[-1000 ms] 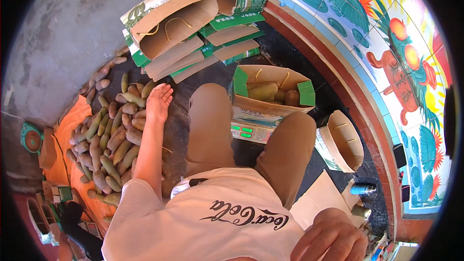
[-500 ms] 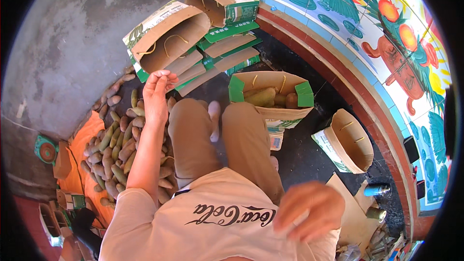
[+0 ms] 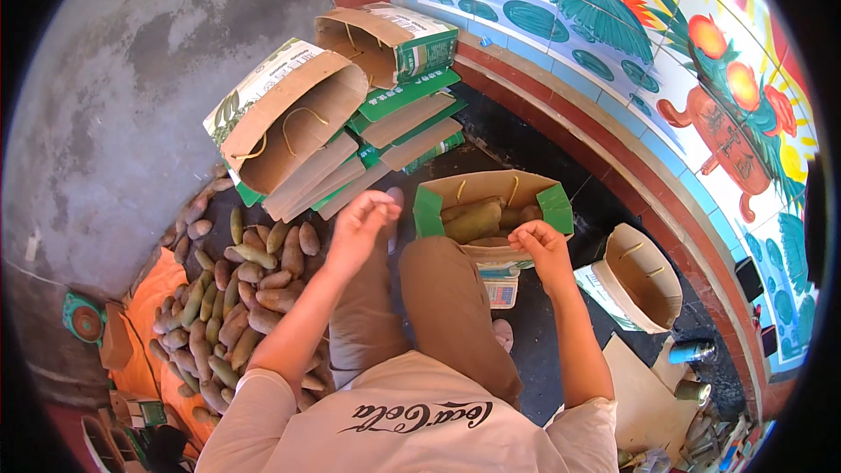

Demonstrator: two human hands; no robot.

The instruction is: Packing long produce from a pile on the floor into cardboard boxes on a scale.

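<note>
Dark floor, painted tile wall. Carton of roots seems set on scale, mouth up, likely so roots stay in. Right hand at its near rim, fingers bent, can't tell if gripping; left hand apart from it, loosely curled, grip unclear.

Informal produce-packing room: a heap of elongated produce is lying across the floor, cord-handled cartons are standing stacked, and a keypad scale is showing beneath a carton of produce.
</note>
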